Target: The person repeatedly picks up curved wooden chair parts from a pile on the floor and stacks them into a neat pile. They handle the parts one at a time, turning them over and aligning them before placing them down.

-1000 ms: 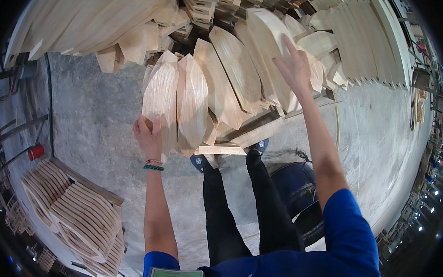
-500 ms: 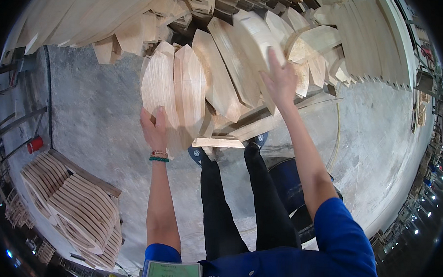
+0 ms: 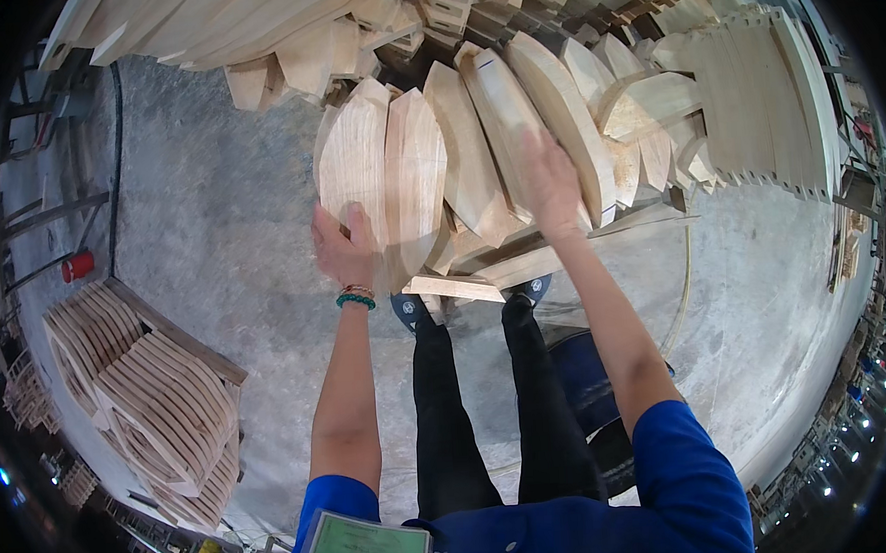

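The left hand [image 3: 344,244], thumb and fingers wide, meets the lower end of the leftmost board [image 3: 353,151], seemingly steadying it; the blurred right hand [image 3: 552,186] covers a mid-row board [image 3: 501,88], grip unclear.

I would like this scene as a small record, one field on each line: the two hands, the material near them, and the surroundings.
Left hand: thumb and fingers spread, at the lower part of a pale pointed board
Right hand: blurred, over a board with a dark line near its top; grip unclear
Material: row of wooden boards, side by side
Lower left: stack of curved wooden pieces
Beside right leg: dark blue drum
Floor: grey
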### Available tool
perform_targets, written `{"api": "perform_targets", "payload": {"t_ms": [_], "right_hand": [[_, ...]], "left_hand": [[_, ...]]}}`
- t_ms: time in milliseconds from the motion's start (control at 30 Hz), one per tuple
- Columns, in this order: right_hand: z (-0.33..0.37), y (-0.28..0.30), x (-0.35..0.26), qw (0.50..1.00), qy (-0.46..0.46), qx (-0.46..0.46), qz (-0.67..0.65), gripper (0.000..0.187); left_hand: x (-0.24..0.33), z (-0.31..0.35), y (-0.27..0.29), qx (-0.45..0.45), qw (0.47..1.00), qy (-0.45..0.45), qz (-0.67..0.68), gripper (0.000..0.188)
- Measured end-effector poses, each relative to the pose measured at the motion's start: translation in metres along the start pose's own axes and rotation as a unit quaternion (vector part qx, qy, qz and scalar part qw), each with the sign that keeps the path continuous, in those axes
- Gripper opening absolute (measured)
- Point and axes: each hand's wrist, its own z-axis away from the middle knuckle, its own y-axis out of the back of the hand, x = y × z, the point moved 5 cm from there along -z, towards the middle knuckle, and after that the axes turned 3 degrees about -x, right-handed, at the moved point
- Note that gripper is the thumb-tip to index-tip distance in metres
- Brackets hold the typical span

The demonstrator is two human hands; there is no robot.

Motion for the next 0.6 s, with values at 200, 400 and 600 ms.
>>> {"api": "perform_targets", "payload": {"t_ms": [200, 400, 600], "right_hand": [[0.024, 0.028, -0.011, 0.838, -0.164, 0.063, -0.517, 0.061], [0.037, -0.007, -0.072, 0.810, -0.202, -0.015, -0.550, 0.066], [-0.037, 0.051, 0.053, 0.982, -0.140, 0.120, -0.036, 0.076]], "left_hand": [[0.000, -0.001, 0.004, -0.018, 0.998, 0.052, 0.023, 0.058], [-0.015, -0.007, -0.013, -0.138, 0.973, 0.135, 0.129, 0.057], [0.015, -0.012, -0.010, -0.034, 0.999, 0.031, 0.008, 0.061]]}}
